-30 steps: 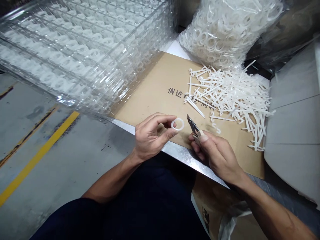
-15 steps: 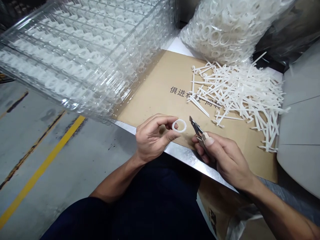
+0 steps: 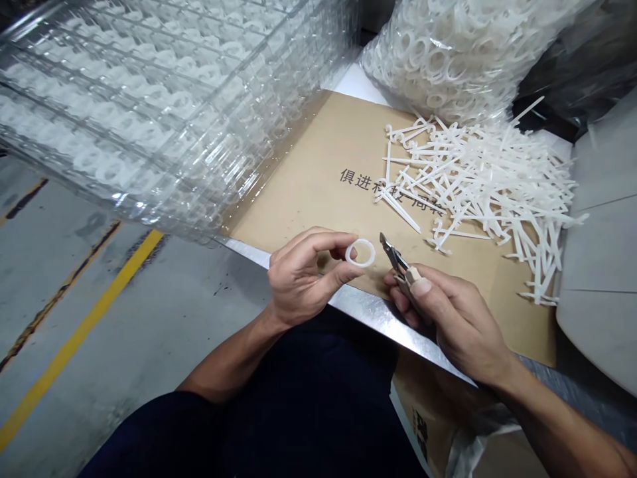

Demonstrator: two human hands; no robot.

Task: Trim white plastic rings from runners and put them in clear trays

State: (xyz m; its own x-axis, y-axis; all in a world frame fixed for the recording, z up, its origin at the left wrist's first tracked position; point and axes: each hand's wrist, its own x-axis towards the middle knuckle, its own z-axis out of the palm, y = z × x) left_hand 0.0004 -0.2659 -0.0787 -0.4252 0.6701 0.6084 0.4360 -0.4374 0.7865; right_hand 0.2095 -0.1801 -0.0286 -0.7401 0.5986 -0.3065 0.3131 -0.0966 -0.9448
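Between the thumb and fingers of my left hand [image 3: 306,275] is a white plastic ring [image 3: 371,255], its round opening facing up toward me. My right hand [image 3: 448,309] is closed around a pair of nippers [image 3: 397,257] with dark metal jaws. The jaw tips point up and left, just right of the ring and apart from it. Both hands are above the front edge of a cardboard sheet [image 3: 298,179]. Beyond my right hand lies a heap of thin white plastic sprues [image 3: 478,179].
Stacked clear plastic trays [image 3: 199,139] filled with white parts stand at the left. A clear bag of white rings [image 3: 448,60] sits at the back. On the right is a grey rounded panel [image 3: 597,265]. A metal table edge [image 3: 368,312] runs below my hands.
The view has shifted slightly. The ring has turned a little in my left hand's fingers; my right hand keeps its grip on the nippers, nearly still.
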